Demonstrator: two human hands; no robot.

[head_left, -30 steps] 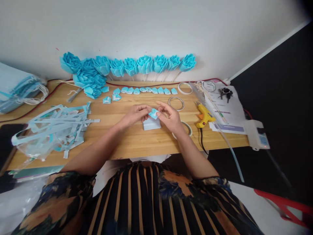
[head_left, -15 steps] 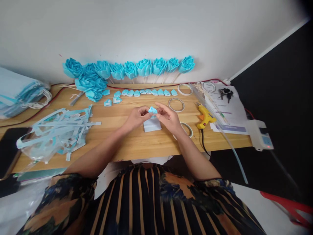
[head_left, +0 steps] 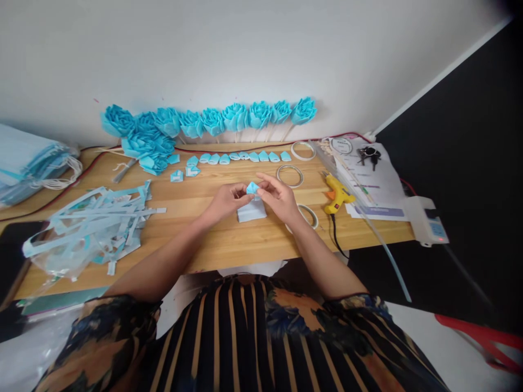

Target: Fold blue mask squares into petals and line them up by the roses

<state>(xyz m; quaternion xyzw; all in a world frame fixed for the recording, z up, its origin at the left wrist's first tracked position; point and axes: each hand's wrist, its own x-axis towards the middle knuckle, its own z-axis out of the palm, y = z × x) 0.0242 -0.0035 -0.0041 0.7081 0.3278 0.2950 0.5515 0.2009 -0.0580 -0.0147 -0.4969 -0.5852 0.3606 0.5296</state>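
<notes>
Between my two hands is a small folded blue petal [head_left: 252, 188] with a pointed top. My left hand [head_left: 229, 200] pinches its left side, and my right hand [head_left: 280, 197] grips its right side with thumb and finger while the other fingers stretch out. Just below the petal, a pale blue-white stack of cut pieces [head_left: 251, 210] lies on the wooden table [head_left: 212, 239]. Farther back, similar folded petals [head_left: 224, 159] form a row, with two more folded pieces [head_left: 177, 176] in front at its left end.
Blue flowers on sticks [head_left: 235, 117] lean along the wall. Cut strips [head_left: 118, 218] pile up at left near a phone [head_left: 16, 256]. At right are tape rolls [head_left: 290, 176], a yellow glue gun [head_left: 338, 196], papers [head_left: 386, 188], keys [head_left: 370, 154] and a power strip [head_left: 427, 220].
The view has shifted slightly, so the table's things sit a little to the left. Both hands still hold the petal, which has tilted slightly.
</notes>
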